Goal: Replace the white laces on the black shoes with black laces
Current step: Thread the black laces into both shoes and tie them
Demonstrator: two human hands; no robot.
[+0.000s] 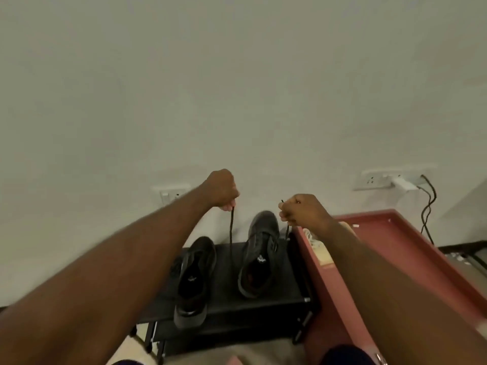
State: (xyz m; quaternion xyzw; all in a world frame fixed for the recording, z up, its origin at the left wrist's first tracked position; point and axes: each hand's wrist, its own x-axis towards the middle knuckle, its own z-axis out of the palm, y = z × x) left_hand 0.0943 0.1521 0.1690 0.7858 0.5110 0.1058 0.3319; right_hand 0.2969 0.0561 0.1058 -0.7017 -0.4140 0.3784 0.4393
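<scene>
Two black shoes stand on a low black rack (226,309) against the wall: the left shoe (193,280) near the front edge, the right shoe (259,254) further back. A black lace (231,233) runs up from the right shoe in two strands. My left hand (221,189) grips one end, raised above the shoes, and the strand hangs taut below it. My right hand (300,210) grips the other end, whose tip sticks out above my fist. White laces (315,239) lie in a heap on the red surface behind my right wrist.
A dark red tray-like table (411,246) stands right of the rack. Wall sockets (171,194) sit behind my left hand, and a plugged charger (400,183) with dangling cables (428,206) is at the right. The white wall fills the upper view.
</scene>
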